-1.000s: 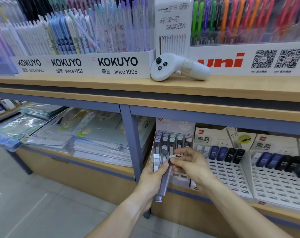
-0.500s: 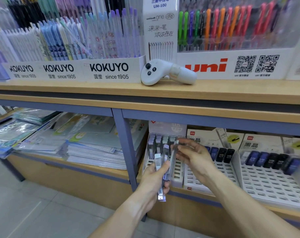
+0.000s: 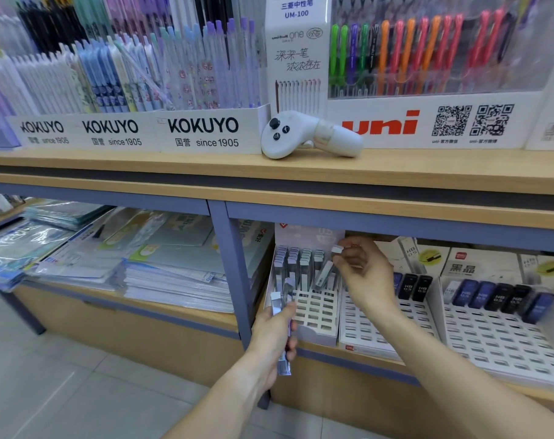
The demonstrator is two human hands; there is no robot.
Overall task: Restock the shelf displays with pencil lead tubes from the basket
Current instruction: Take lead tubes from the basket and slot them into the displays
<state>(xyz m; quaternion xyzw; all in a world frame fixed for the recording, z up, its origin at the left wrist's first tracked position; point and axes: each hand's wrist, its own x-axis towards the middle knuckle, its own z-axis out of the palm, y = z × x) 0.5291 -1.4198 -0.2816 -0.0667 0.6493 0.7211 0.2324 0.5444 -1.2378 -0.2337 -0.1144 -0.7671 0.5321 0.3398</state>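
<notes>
My left hand (image 3: 274, 339) grips a small bunch of clear, grey pencil lead tubes (image 3: 280, 315) upright in front of the lower shelf. My right hand (image 3: 362, 274) pinches one lead tube (image 3: 328, 267), tilted, over the back rows of a white slotted display rack (image 3: 316, 312). Several grey tubes (image 3: 296, 263) stand in that rack's rear slots; its front slots hold nothing. The basket is out of view.
To the right stand two more white racks (image 3: 497, 337) with dark HB 0.5 lead tubes (image 3: 411, 288). A blue shelf post (image 3: 234, 274) stands left of the rack, with stacked plastic folders (image 3: 142, 264) beyond it. A white controller (image 3: 310, 134) lies on the top shelf before the pen displays.
My right hand has drawn one tube from the bunch and carried it up and right to the rack's back rows. My left hand stays low with the remaining tubes.
</notes>
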